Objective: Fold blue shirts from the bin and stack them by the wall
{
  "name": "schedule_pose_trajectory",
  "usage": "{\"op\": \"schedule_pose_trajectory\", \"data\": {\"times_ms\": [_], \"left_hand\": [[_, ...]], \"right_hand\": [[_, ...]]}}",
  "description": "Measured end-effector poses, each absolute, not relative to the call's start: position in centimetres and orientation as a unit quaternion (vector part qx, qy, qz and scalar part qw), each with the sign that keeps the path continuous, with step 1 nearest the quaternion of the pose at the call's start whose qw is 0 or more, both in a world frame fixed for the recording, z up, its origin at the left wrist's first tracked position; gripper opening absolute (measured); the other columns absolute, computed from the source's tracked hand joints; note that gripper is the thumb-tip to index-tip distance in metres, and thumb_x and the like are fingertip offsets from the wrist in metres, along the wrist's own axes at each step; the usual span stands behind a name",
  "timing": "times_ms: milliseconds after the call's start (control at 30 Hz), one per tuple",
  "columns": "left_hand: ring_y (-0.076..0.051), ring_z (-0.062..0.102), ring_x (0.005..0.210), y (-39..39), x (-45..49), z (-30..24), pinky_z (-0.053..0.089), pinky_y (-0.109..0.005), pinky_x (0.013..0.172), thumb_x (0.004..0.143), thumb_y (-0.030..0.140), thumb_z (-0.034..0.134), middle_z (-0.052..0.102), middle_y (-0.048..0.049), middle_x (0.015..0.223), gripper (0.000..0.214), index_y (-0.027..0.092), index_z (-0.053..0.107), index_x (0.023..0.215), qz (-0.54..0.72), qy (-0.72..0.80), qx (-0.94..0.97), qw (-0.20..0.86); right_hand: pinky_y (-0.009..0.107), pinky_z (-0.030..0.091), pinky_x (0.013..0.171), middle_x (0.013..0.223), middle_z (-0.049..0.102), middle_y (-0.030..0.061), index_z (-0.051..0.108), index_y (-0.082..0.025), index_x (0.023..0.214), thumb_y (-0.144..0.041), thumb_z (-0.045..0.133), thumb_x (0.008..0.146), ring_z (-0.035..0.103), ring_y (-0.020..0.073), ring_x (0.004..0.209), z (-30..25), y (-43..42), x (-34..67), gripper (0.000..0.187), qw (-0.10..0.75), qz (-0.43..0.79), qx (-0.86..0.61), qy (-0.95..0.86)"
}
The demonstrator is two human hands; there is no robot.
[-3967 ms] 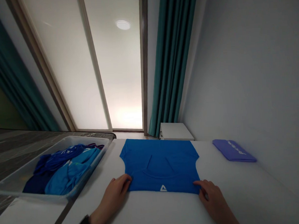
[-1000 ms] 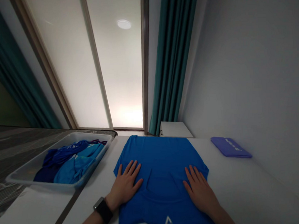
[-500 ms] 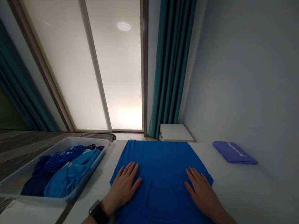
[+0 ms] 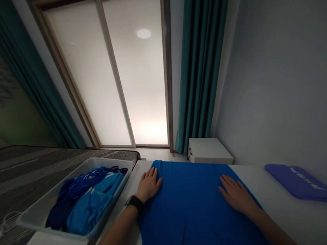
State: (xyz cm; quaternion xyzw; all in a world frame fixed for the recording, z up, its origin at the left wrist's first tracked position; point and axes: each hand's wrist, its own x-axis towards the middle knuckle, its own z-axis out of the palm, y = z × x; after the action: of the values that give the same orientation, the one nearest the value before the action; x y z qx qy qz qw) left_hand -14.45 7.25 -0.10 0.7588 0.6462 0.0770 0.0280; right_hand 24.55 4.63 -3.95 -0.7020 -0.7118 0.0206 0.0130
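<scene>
- Head camera: my left hand and right hand slid up the blue T-shirt toward its far edge.
- Fingers spread flat, gripping nothing; smoothing looks nearly done.

A blue shirt spread flat on the white table
The fabric is bright blue and smooth, laid wide open. Its far edge reaches the table's far end, a faint crease runs down its near middle, and its near part passes out of view below.

Bin beside left hand; purple garment far right.
</scene>
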Motion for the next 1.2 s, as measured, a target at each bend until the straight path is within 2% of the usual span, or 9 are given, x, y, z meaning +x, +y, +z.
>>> {"op": "schedule_pose_trajectory", "data": {"times_ms": [167,233,333,500,733,967,1067,1200], "left_hand": [[-0.025,0.055,0.123,10.3,-16.1,0.5,0.039,-0.038,0.103,0.098,0.029,0.037,0.064,-0.0107,0.129,0.039,0.019,0.06,0.128,0.175,0.696,0.694,0.049],[-0.023,0.061,0.113,12.1,-16.9,1.0,0.042,-0.034,0.096,0.098,0.024,0.036,0.07,-0.0107,0.117,0.037,0.017,0.066,0.118,0.181,0.717,0.67,0.057],[-0.023,0.065,0.102,14.4,-17.6,1.3,0.044,-0.032,0.087,0.095,0.026,0.044,0.073,-0.008,0.107,0.03,0.02,0.071,0.106,0.182,0.736,0.647,0.079],[-0.024,0.066,0.097,15.8,-16.7,0.8,0.041,-0.035,0.088,0.09,0.035,0.055,0.075,-0.0037,0.098,0.02,0.024,0.073,0.092,0.178,0.748,0.632,0.097],[-0.024,0.063,0.103,15.7,-15.7,0.1,0.038,-0.037,0.089,0.095,0.035,0.047,0.074,-0.0047,0.102,0.026,0.025,0.071,0.099,0.189,0.757,0.62,0.087],[-0.025,0.066,0.095,16.1,-15.5,0.5,0.038,-0.04,0.091,0.091,0.044,0.053,0.074,-0.0058,0.094,0.028,0.022,0.07,0.093,0.184,0.753,0.623,0.102],[-0.026,0.063,0.102,16.2,-15.2,0.7,0.037,-0.04,0.094,0.09,0.037,0.056,0.072,-0.0067,0.101,0.02,0.021,0.069,0.09,0.185,0.733,0.647,0.098],[-0.025,0.062,0.105,16.6,-15.2,1.0,0.038,-0.038,0.093,0.094,0.029,0.05,0.07,-0.0091,0.103,0.017,0.019,0.063,0.095,0.203,0.725,0.651,0.096]], "right_hand": [[0.05,0.021,0.118,0.158,0.03,0.0094,0.031,-0.011,0.152,-0.045,0.021,0.095,0.025,0.0251,0.146,-4.0,7.4,25.0,0.067,0.017,0.039,-0.718,-0.694],[0.049,0.023,0.117,0.157,0.032,0.0093,0.03,-0.011,0.152,-0.044,0.021,0.094,0.026,0.025,0.145,-4.1,8.1,25.2,0.067,0.02,0.045,-0.721,-0.691],[0.051,0.021,0.118,0.157,0.032,0.009,0.033,-0.013,0.151,-0.046,0.022,0.094,0.025,0.0263,0.146,-4.9,8.4,25.3,0.068,0.023,0.024,-0.719,-0.694],[0.052,0.016,0.119,0.157,0.031,0.0077,0.036,-0.015,0.15,-0.047,0.02,0.092,0.023,0.0261,0.147,-6.5,8.1,25.3,0.068,0.035,-0.026,-0.717,-0.695],[0.052,0.015,0.119,0.157,0.032,0.0083,0.036,-0.014,0.15,-0.049,0.02,0.091,0.023,0.0266,0.146,-6.9,8.0,25.3,0.07,0.053,-0.031,-0.714,-0.697],[0.051,0.015,0.119,0.157,0.032,0.0079,0.037,-0.015,0.15,-0.049,0.019,0.091,0.023,0.0256,0.147,-6.7,7.8,25.3,0.07,0.039,-0.044,-0.71,-0.701],[0.051,0.015,0.119,0.158,0.031,0.0082,0.036,-0.013,0.15,-0.048,0.017,0.092,0.022,0.0255,0.147,-6.4,7.7,25.2,0.07,0.03,-0.037,-0.713,-0.699],[0.05,0.015,0.119,0.158,0.03,0.0069,0.035,-0.014,0.151,-0.049,0.017,0.093,0.022,0.0248,0.147,-6.1,7.6,25.0,0.07,0.02,-0.032,-0.717,-0.696]]}}
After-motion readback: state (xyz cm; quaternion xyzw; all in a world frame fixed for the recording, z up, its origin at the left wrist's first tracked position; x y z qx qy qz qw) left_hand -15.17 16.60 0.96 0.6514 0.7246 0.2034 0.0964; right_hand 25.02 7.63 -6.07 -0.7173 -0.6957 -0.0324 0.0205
